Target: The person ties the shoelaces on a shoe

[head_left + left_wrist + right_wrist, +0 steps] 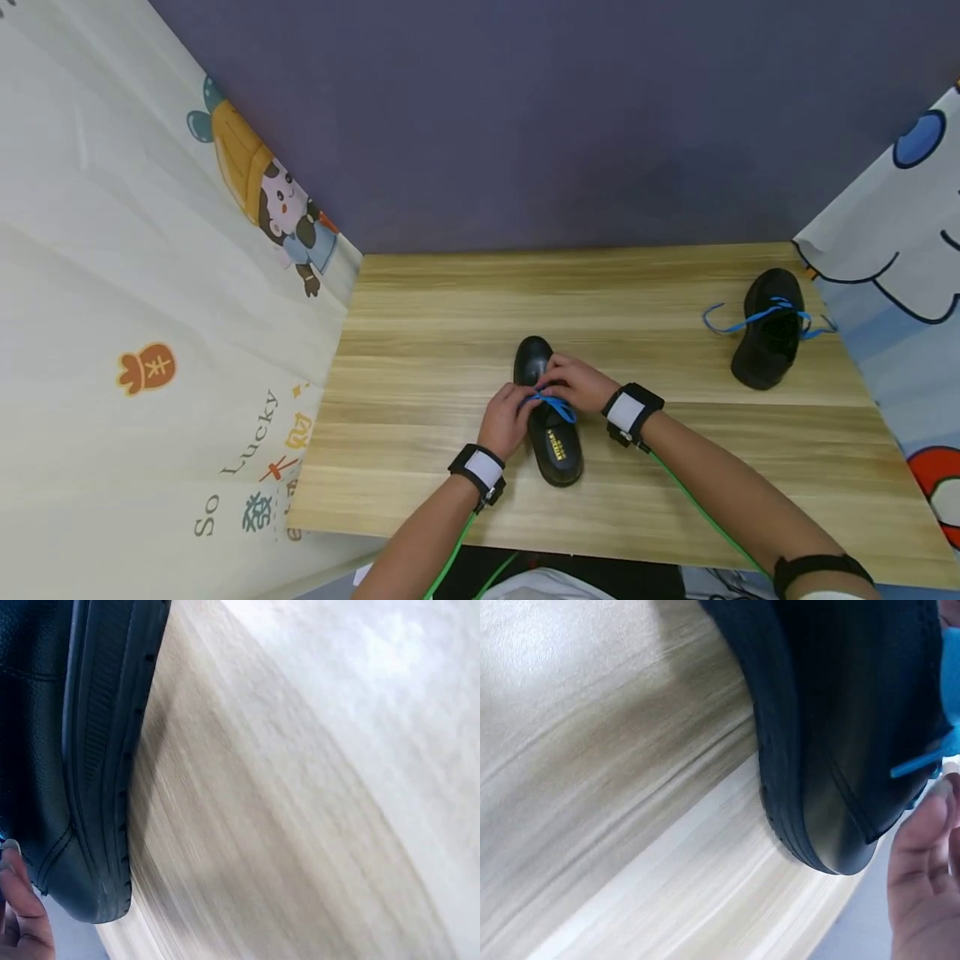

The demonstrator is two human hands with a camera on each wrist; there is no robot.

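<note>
Head view, nearest first: two forearms with black-and-white wrist bands (481, 472), green cables trailing back off the table (420, 333) edge. Left hand (505, 421) and right hand (573, 382) meeting over a black shoe (553, 442) near the middle of the table, toe pointing away. Both hands curled, fingertips pinching the blue lace (557, 406) across the top of the shoe; exact finger placement too small to make out. Yellow label visible on the insole inside the heel end.

Left wrist view: ribbed black sole and side of the shoe (67, 750) flat on the wood grain, one fingertip (19, 889) at the lower left corner just beside the shoe's upper. Grip itself out of sight from there.

Right wrist view: rounded end of the shoe (832, 750) on the table, bit of blue lace (922, 761) at the right edge, fingers (922, 885) bent just beside it.

Farther back, well apart to the right: second black shoe (768, 329), blue lace (738, 319) loose and spilling onto the table either side.

Left side: cream cartoon-print curtain (150, 292). Right side: another cartoon-print curtain (900, 250) just beside the second shoe. Farthest: plain purple-grey wall (525, 117) behind the table.
</note>
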